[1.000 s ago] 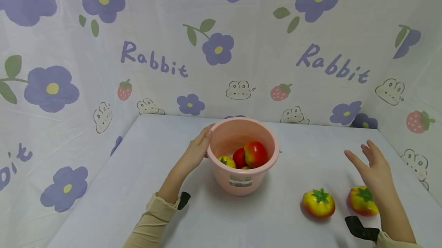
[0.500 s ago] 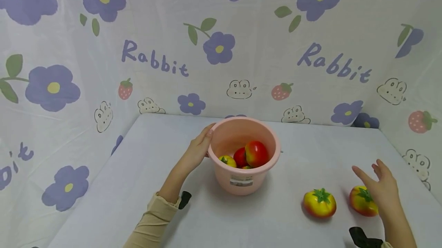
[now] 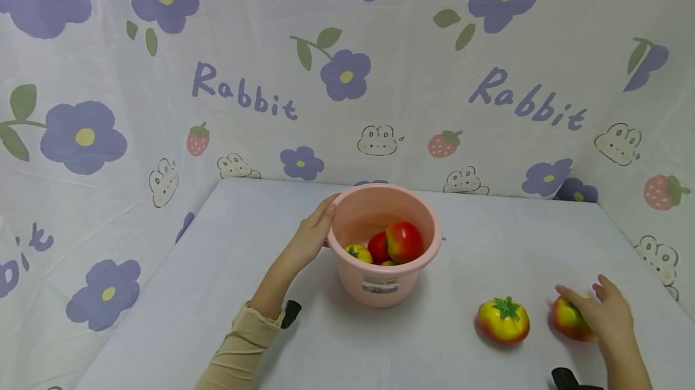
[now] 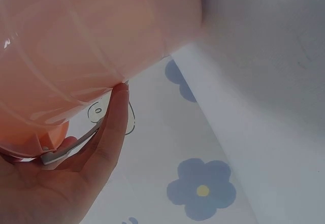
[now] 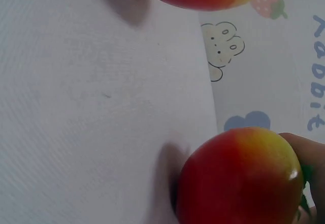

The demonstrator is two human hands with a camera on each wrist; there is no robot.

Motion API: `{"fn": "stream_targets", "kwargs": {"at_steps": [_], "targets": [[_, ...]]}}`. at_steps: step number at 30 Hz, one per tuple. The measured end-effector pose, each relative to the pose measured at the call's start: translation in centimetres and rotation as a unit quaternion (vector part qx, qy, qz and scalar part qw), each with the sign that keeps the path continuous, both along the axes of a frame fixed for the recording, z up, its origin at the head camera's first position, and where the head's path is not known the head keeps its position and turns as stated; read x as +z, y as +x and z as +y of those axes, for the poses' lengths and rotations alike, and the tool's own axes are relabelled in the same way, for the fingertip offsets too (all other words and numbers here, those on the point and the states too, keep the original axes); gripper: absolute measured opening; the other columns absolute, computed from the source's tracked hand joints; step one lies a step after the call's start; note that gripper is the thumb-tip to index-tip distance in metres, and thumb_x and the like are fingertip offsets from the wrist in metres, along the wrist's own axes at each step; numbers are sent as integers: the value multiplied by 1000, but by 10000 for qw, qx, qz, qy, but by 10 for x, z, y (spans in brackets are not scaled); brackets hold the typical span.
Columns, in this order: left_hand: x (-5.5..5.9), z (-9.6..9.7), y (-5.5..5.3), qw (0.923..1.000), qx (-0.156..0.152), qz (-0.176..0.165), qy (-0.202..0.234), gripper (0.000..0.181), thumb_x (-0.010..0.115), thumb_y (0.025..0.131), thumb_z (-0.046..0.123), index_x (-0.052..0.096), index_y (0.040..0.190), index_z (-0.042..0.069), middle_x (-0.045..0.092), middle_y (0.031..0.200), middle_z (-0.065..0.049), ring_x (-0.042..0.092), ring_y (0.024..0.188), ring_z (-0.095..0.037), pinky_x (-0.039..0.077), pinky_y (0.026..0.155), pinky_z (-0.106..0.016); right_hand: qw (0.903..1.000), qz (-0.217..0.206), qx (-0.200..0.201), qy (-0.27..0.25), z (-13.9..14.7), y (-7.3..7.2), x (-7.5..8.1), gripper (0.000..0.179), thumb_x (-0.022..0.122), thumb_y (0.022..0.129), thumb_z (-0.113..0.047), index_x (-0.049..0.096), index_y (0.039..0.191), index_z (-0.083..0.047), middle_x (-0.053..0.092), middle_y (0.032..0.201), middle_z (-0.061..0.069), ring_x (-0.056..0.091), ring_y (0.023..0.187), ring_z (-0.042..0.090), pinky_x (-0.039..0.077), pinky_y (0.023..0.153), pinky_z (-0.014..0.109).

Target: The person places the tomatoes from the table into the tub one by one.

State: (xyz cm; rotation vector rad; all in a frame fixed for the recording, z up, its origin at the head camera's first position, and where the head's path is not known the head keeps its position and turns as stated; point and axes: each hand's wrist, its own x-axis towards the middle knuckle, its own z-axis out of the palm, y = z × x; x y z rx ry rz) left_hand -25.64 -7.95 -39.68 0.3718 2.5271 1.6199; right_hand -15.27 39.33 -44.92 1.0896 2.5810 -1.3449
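A pink plastic bucket (image 3: pixel 378 284) stands at mid-table, holding several toy fruits, among them a large red-and-yellow one (image 3: pixel 404 242). My left hand (image 3: pixel 311 234) grips its left rim; in the left wrist view the fingers lie along the outer wall beside the grey handle (image 4: pixel 76 142). At the right, my right hand (image 3: pixel 605 311) is over a yellow-and-red toy tomato (image 3: pixel 569 320), thumb across its top and the other fingers on the far side, partly hiding it. Whether the fingers press on it is unclear. That tomato (image 5: pixel 238 178) fills the lower right wrist view.
Left of the right hand sits a second toy tomato (image 3: pixel 503 320) with a green leafy top. A white cloth covers the table (image 3: pixel 434 354). Behind and beside it hang curtains (image 3: pixel 412 76) printed with flowers and rabbits.
My right hand has come down from above onto the right-hand toy tomato. The left hand and bucket have stayed in place.
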Motion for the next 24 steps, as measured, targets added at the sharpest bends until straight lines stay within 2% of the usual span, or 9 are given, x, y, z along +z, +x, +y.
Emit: {"fn": "stream_targets", "kwargs": {"at_steps": [10,17,24], "targets": [[1,0,1,10000,16,-73,-8,50,30,105,48,30,153,32,49,148,-7,60,115,-33,58,84,-38,9998,175,101,-69,0,-2,-4,98,56,94,-47,-7,154,-1,3,158,29,8,148,46,17,117,60],[0,-1,0,10000,21,-45,-42,50,29,105,47,30,152,32,50,146,-8,62,111,-33,58,82,-36,9988,445,70,-181,-6,-7,7,95,55,95,-44,-7,155,-4,2,160,26,7,148,46,17,116,62],[2,-1,0,10000,22,34,-10,50,29,105,49,33,151,32,52,145,-7,63,111,-33,57,80,-35,9969,718,203,-259,-9,-9,20,94,54,96,-43,-8,155,-6,2,161,23,6,149,44,15,116,63]]}}
